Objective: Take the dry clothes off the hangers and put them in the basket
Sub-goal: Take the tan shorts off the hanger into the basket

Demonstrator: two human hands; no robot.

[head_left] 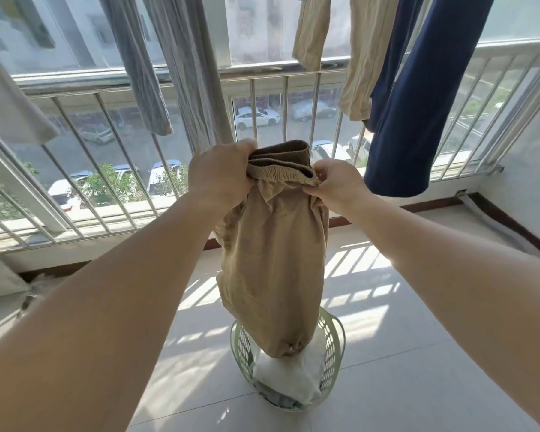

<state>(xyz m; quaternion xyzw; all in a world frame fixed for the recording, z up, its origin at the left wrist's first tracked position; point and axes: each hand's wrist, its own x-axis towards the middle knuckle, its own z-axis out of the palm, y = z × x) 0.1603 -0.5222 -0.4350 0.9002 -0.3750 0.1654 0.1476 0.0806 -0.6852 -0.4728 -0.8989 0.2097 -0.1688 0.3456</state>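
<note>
A pair of tan trousers (273,260) hangs in front of me, held by its elastic waistband. My left hand (220,176) grips the left side of the waistband, and my right hand (337,185) pinches the right side. The trousers' lower end dangles over a pale green basket (335,341) on the floor, touching the white cloth (289,378) that lies inside it. No hanger shows on the trousers.
Grey trousers (156,63), a beige garment (360,67) and a navy garment (418,98) hang overhead by the window. A white garment (10,107) hangs at the left. A metal railing (113,157) runs along the window. Sunlit tiled floor surrounds the basket.
</note>
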